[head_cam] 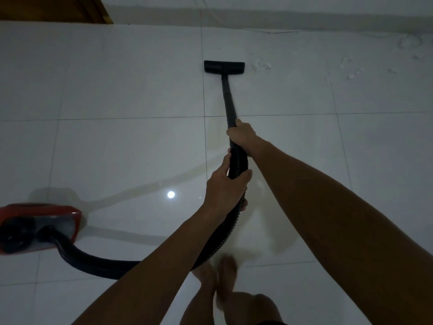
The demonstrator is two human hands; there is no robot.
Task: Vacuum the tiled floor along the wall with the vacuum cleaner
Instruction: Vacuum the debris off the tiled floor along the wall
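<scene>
A black floor nozzle (224, 66) lies flat on the pale tiled floor (131, 90), a short way in front of the wall (281, 10). A black wand (228, 99) runs from it back to my hands. My right hand (241, 134) grips the wand's lower end. My left hand (226, 188) grips the ribbed black hose (239, 160) just behind it. The hose (93, 263) curves down and left to the red canister (37, 227) at the left edge.
White scraps of debris (261, 65) lie just right of the nozzle, with more (353, 73) scattered towards the wall at right. A thin cord (281, 32) runs along the wall base. A brown wooden door (54, 9) is at top left. My bare feet (218, 275) stand below.
</scene>
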